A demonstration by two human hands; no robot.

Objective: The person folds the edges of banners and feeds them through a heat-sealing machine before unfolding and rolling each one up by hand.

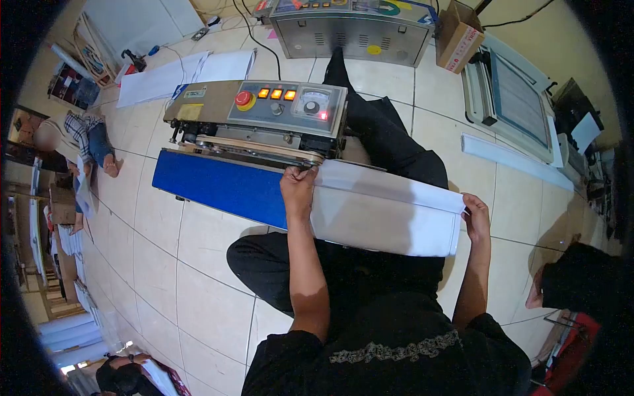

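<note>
In the head view a band sealing machine [290, 105] stands on the floor before me, with lit orange switches, a red stop button [245, 100] and a dial. Along its near side runs a blue conveyor belt [221, 185]. A flat white sheet or bag [380, 204] covers the belt's right part, its upper edge along the sealing bands. My left hand [297, 188] is closed at the sheet's upper left corner, close against the bands' right end. My right hand [477, 216] pinches the upper right corner between thumb and fingers. The left fingertips are partly hidden.
A second metal machine [350, 36] stands at the back, with a cardboard box [459, 39] beside it. White sheets [165, 79] lie on the tiles behind the sealer. A framed panel [518, 99] is at the right. Other people [102, 142] sit at the left and lower left.
</note>
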